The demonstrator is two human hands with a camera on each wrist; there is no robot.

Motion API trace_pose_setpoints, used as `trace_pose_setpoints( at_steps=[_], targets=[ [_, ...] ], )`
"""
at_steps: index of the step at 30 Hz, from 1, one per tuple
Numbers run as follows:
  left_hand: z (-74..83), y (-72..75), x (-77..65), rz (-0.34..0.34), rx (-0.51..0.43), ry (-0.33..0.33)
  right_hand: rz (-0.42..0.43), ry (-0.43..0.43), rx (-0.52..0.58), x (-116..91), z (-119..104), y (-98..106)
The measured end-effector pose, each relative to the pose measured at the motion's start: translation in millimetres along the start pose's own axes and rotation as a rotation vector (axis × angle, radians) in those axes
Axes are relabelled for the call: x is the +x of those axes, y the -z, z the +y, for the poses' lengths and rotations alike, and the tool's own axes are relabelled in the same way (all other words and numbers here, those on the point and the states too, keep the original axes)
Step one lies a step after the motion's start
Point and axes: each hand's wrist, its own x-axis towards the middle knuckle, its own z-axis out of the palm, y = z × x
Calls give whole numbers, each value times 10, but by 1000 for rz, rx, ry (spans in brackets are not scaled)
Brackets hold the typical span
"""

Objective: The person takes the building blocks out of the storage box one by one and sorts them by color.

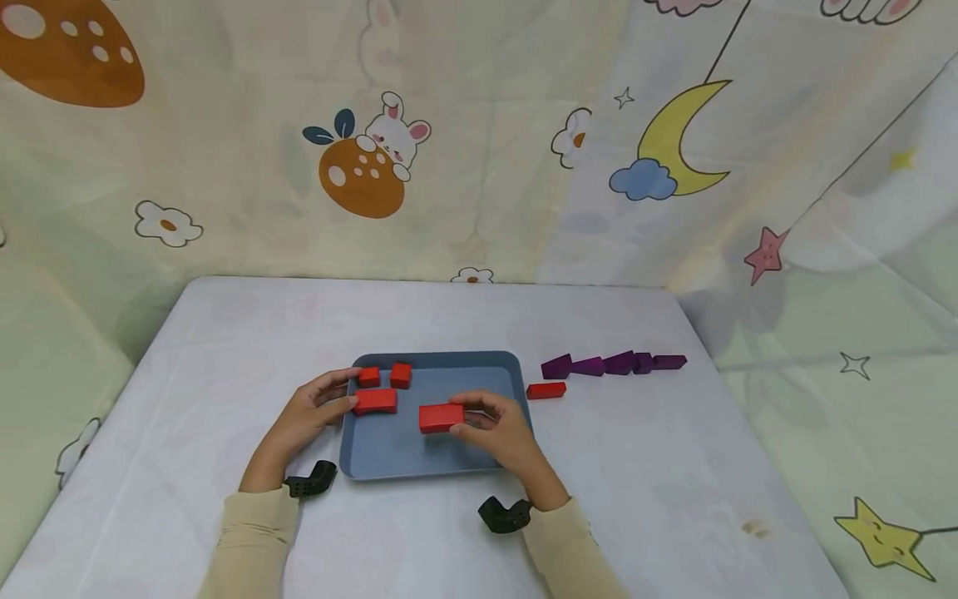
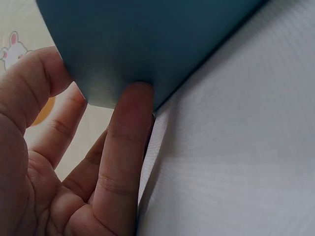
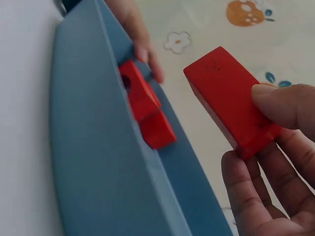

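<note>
My right hand [image 1: 497, 428] pinches a red rectangular block [image 1: 440, 418] between thumb and fingers, raised above the blue-grey tray [image 1: 456, 457]. In the right wrist view the held red block [image 3: 229, 98] is tilted, with small dark marks on its face. My left hand [image 1: 307, 416] grips the tray's left edge, its fingertips beside the red blocks there. The left wrist view shows fingers [image 2: 130, 123] against the tray's outer wall [image 2: 123, 49]. Inside the tray's left side lie a longer red block [image 1: 376, 402] and two small red blocks, one left [image 1: 369, 378], one right [image 1: 401, 376].
Right of the tray, close to its rim, lies another red block [image 1: 546, 390]. Behind it, several purple blocks [image 1: 619, 363] form a row on the white-covered table [image 1: 674, 499]. A patterned cloth [image 1: 479, 166] hangs behind the table. Black devices [image 1: 504, 515] sit at both wrists.
</note>
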Motion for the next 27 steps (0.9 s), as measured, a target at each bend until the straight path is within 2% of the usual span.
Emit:
trace_pose_setpoints(
  at_steps=[5,18,22,27],
  targets=[
    [2,1,-3,-8,-4,2,66,9,-33,-124,-52,323],
    [-3,9,-1,-6,-15,-5,256,45,-226,-321,44,1216],
    [-5,7,-7,-8,-16,-10,314,-4,-335,-350,35,1498],
    [-8,7,-5,-14,-17,-19,334,-91,-496,-379,52,1762]
  ],
)
